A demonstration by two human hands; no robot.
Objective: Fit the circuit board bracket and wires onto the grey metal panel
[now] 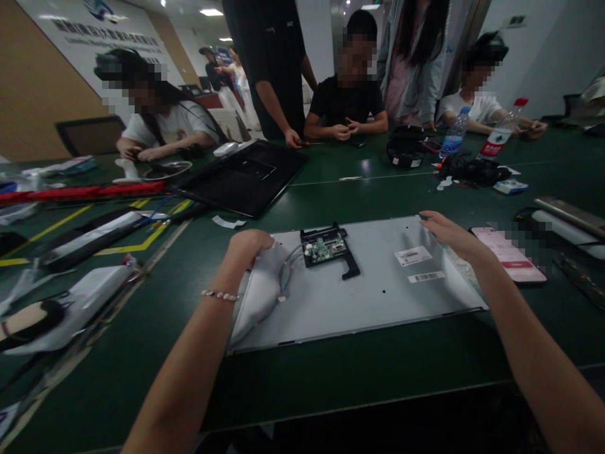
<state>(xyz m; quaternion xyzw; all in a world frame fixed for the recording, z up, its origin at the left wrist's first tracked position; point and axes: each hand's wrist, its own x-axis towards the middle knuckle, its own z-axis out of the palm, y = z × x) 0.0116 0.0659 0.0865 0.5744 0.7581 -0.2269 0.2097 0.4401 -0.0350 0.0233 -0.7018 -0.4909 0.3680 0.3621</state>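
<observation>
A grey metal display panel (359, 296) lies face down on the green table, straight in front of me. A small green circuit board in a black bracket (327, 247) sits on its back, with thin wires running left. My left hand (249, 246) is closed on the panel's far left corner, over a white flap (259, 291) there. At the far right corner my right hand (449, 234) rests with its fingers curled over the edge. Two white barcode labels (413, 256) are stuck near that hand.
A pink phone (509, 255) lies right of the panel. A black monitor back cover (246, 178) lies beyond it. Two water bottles (501, 133) and black parts stand at the far right. Several people sit or stand along the far edge. Loose parts crowd the left.
</observation>
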